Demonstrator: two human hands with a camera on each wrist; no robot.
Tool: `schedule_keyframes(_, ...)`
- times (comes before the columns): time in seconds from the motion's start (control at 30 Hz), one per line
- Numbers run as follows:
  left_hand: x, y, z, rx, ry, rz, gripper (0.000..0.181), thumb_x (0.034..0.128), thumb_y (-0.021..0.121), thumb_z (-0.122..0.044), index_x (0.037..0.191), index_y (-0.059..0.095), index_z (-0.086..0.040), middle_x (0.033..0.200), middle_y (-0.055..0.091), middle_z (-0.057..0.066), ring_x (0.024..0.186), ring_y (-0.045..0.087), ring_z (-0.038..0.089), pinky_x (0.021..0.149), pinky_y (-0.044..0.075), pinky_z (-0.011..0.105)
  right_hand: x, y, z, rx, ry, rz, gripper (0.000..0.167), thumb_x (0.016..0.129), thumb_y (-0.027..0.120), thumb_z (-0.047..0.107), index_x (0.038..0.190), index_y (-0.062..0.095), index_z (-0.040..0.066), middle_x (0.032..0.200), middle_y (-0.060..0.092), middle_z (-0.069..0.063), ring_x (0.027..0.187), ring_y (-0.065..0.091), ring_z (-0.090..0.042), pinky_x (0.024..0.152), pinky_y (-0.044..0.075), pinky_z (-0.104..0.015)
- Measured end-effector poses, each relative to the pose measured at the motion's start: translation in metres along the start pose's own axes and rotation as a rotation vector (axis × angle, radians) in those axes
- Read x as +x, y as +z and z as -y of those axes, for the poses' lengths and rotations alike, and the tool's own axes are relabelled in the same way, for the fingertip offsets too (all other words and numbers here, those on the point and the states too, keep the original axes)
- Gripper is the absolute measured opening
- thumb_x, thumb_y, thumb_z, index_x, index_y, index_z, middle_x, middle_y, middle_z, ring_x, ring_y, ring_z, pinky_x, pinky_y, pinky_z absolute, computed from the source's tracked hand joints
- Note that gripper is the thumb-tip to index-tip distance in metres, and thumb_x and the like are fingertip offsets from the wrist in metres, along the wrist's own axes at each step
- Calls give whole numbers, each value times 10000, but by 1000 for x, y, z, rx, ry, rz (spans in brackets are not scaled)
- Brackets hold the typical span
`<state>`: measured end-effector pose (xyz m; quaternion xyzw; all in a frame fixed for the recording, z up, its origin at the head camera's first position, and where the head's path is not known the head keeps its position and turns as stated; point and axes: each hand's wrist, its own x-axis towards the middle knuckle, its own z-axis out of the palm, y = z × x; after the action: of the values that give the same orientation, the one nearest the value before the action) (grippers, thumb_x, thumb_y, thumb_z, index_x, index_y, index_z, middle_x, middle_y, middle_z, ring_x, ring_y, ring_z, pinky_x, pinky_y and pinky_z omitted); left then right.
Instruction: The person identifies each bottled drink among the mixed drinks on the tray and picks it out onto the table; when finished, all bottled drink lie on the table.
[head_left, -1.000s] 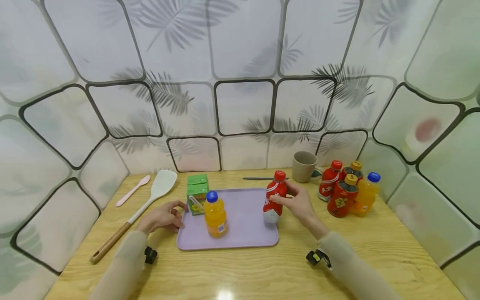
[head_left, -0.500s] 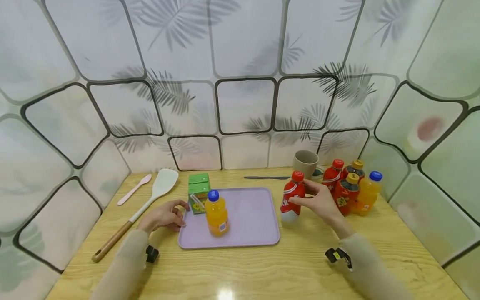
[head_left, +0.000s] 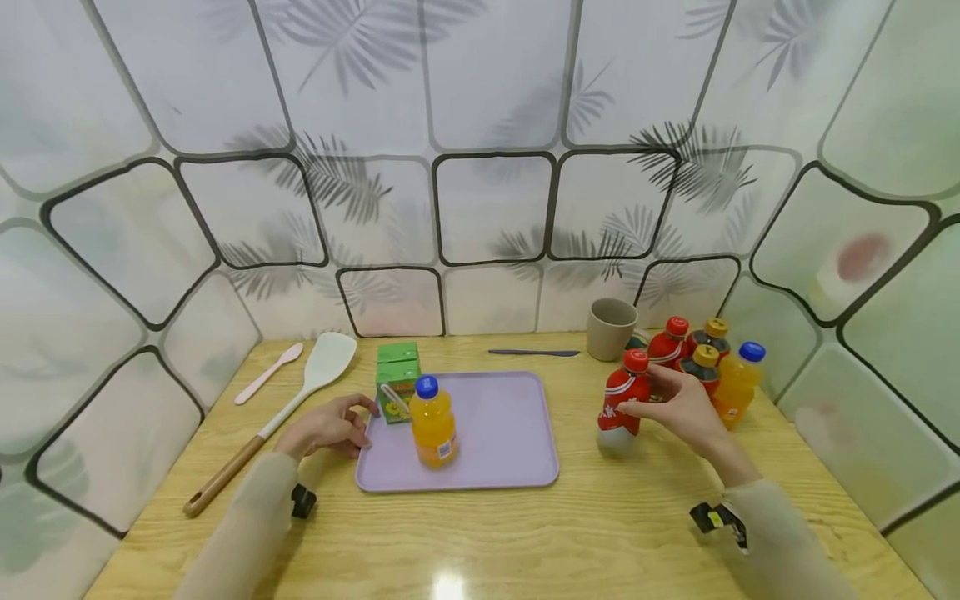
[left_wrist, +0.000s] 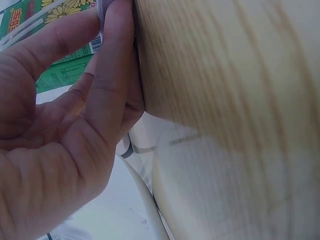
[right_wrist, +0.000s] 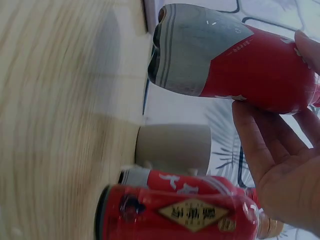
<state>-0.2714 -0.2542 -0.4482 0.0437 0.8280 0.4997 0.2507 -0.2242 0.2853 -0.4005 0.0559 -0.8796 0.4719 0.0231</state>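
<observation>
A red and white bottle with a red cap [head_left: 624, 402] is pinched between the thumb and fingers of my right hand [head_left: 686, 414], to the right of the lilac tray [head_left: 501, 433]. In the right wrist view the bottle [right_wrist: 250, 65] is off the table, its base over the wood. My left hand [head_left: 326, 429] grips the tray's left rim, its curled fingers at the edge. On the tray stand an orange juice bottle with a blue cap [head_left: 432, 425] and green cartons [head_left: 397, 375], at its left side.
Beyond my right hand stand a grey mug [head_left: 611, 330], another red bottle [head_left: 667, 343], dark bottles with gold caps [head_left: 699, 367] and an orange bottle [head_left: 738, 387]. A dark knife [head_left: 534, 352] lies behind the tray; a spatula [head_left: 300, 396] and pink spoon [head_left: 268, 373] lie left.
My right hand has carried the red bottle rightward, from the tray's right edge to beside the bottle group. My left hand has stayed at the tray's rim.
</observation>
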Motion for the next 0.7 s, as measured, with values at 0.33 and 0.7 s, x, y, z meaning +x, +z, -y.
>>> schedule_keyframes(0.33, -3, 1, -1, 7, -4, -1, 533, 800, 688, 82, 1279, 463, 18, 781, 509, 68, 619, 590, 162, 632, 605, 305, -6, -14, -18, 34, 4, 11, 817, 854, 767, 305, 1492, 358, 0, 1364, 554, -238, 1013, 613, -44, 769, 576, -215)
schedule_keyframes(0.7, -4, 2, -3, 14, -11, -12, 525, 812, 692, 67, 1284, 470, 4, 802, 504, 70, 622, 584, 161, 625, 601, 297, -18, -34, -26, 23, -42, 18, 728, 877, 744, 229, 1456, 388, -31, 1199, 616, 59, 940, 579, 102, 775, 574, -195)
